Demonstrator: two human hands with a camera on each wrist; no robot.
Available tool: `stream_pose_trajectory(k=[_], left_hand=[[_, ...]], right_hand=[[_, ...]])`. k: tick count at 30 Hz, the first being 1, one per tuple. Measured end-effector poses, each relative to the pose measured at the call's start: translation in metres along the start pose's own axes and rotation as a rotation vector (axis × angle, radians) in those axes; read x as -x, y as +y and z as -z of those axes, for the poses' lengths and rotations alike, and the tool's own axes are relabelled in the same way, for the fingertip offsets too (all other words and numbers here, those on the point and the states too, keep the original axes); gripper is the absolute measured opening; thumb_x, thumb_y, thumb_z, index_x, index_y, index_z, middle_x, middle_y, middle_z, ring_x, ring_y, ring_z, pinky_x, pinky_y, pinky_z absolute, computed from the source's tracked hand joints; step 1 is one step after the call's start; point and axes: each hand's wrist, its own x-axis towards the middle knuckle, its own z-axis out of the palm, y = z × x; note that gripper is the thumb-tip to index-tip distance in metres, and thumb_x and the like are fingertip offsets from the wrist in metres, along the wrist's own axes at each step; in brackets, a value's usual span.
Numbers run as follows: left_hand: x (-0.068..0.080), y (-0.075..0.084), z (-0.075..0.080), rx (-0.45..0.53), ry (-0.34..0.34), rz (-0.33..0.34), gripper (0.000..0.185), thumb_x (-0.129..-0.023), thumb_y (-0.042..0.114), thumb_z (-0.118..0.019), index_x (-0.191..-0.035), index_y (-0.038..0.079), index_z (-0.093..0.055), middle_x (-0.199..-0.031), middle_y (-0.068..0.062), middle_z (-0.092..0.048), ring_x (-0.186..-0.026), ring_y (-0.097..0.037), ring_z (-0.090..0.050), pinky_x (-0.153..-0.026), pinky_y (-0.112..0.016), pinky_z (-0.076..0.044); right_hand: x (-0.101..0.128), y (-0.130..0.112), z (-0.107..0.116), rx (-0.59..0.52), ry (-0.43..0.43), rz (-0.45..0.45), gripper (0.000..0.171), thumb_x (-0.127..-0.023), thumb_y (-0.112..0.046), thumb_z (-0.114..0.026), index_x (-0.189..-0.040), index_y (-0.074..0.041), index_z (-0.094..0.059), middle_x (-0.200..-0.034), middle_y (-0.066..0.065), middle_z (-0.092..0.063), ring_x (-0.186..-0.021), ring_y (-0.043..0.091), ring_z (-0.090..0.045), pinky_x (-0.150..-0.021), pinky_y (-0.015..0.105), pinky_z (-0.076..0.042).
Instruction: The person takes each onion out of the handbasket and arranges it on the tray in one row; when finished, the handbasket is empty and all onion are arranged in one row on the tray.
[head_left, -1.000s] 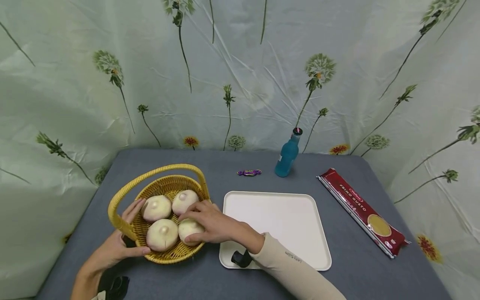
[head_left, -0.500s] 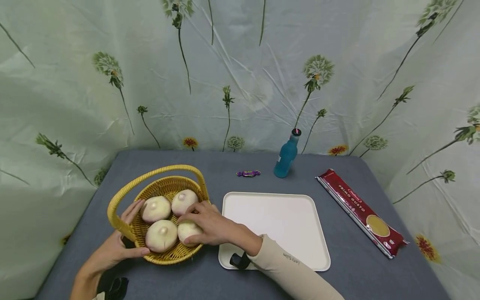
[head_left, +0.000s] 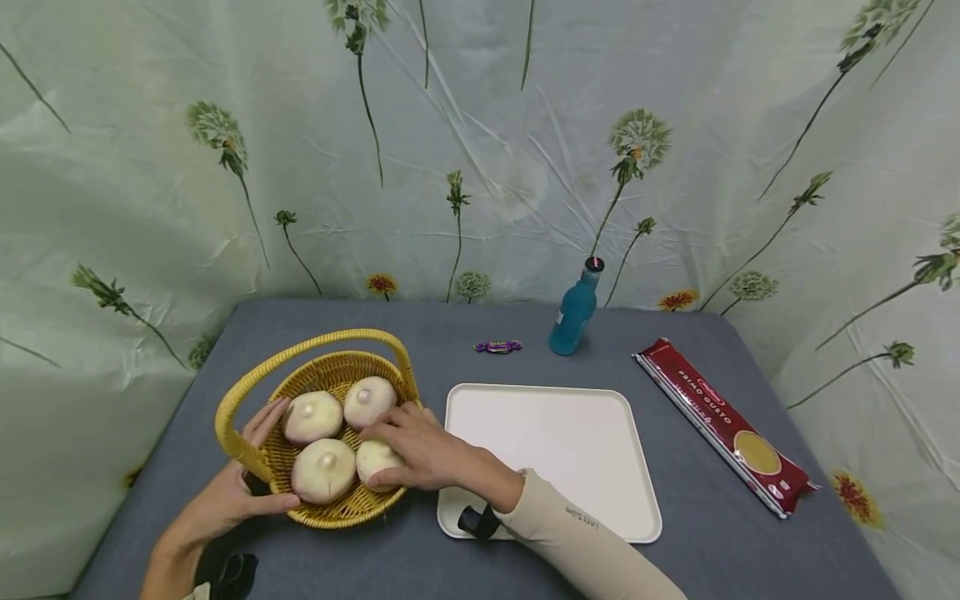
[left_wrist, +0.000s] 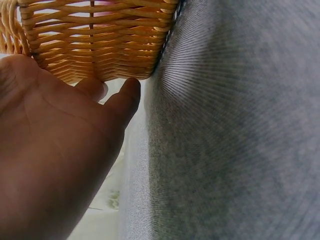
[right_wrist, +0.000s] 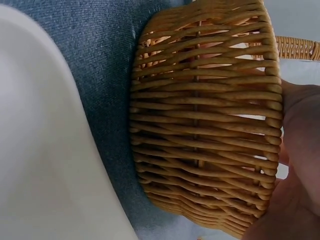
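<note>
A yellow wicker basket (head_left: 341, 523) with a tall arched handle stands at the table's left and holds several round white turnips (head_left: 324, 472), tinged purple, each with a nub on top. My left hand (head_left: 225, 496) grips the basket's left side, fingers along the far side and thumb at the near rim. In the left wrist view its palm lies against the woven wall. Reaching over the right rim, my right hand (head_left: 420, 450) grips the front right turnip (head_left: 375, 461), covering part of it. The right wrist view shows the basket wall (right_wrist: 205, 120), with the turnip hidden behind it.
Just right of the basket lies a white tray (head_left: 555, 442), under my right forearm. Behind it are a purple-wrapped candy (head_left: 498, 347) and a blue bottle (head_left: 573, 312). A red pasta packet (head_left: 720, 421) lies at the right. A flowered curtain (head_left: 480, 150) hangs behind the table.
The right fingers have shifted very slightly on the front right turnip. Otherwise hands, basket and the other things stay in place.
</note>
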Motion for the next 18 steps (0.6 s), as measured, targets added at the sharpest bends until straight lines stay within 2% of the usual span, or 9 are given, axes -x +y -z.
stream_pose_trajectory(k=[5, 8, 11, 18], left_hand=[[0.0005, -0.003, 0.0007, -0.01, 0.009, 0.011, 0.119, -0.072, -0.013, -0.079, -0.163, 0.014, -0.007, -0.168, -0.01, 0.007, -0.148, 0.007, 0.005, -0.102, -0.004, -0.006], [0.0017, -0.0032, 0.001, 0.008, 0.008, 0.016, 0.118, -0.073, -0.012, -0.078, -0.163, 0.014, -0.007, -0.168, -0.01, 0.008, -0.148, 0.007, 0.006, -0.111, -0.012, 0.002], [0.0014, -0.0023, 0.0009, 0.014, 0.006, 0.017, 0.118, -0.073, -0.011, -0.078, -0.163, 0.015, -0.007, -0.168, -0.01, 0.007, -0.148, 0.006, 0.006, -0.113, -0.017, 0.004], [0.0003, 0.0007, 0.001, -0.009, -0.006, -0.012, 0.119, -0.071, -0.012, -0.079, -0.163, 0.012, -0.007, -0.167, -0.012, 0.006, -0.148, 0.006, 0.004, -0.103, -0.004, -0.007]], right_hand=[[0.0015, -0.0007, -0.0008, 0.001, 0.025, 0.004, 0.055, -0.09, -0.048, -0.071, -0.135, -0.018, -0.058, -0.129, 0.001, -0.059, -0.114, 0.018, -0.049, -0.097, 0.031, -0.034], [0.0024, -0.0016, -0.0008, -0.003, 0.031, 0.005, 0.058, -0.09, -0.048, -0.071, -0.137, -0.016, -0.056, -0.13, 0.003, -0.058, -0.116, 0.02, -0.049, -0.099, 0.033, -0.034], [0.003, -0.0021, -0.0007, -0.009, 0.042, -0.003, 0.062, -0.091, -0.046, -0.071, -0.141, -0.015, -0.053, -0.131, 0.004, -0.056, -0.117, 0.022, -0.048, -0.1, 0.035, -0.035], [0.0053, -0.0046, -0.0009, -0.031, 0.084, -0.008, 0.063, -0.09, -0.044, -0.072, -0.14, -0.012, -0.052, -0.131, 0.004, -0.056, -0.117, 0.023, -0.048, -0.1, 0.036, -0.035]])
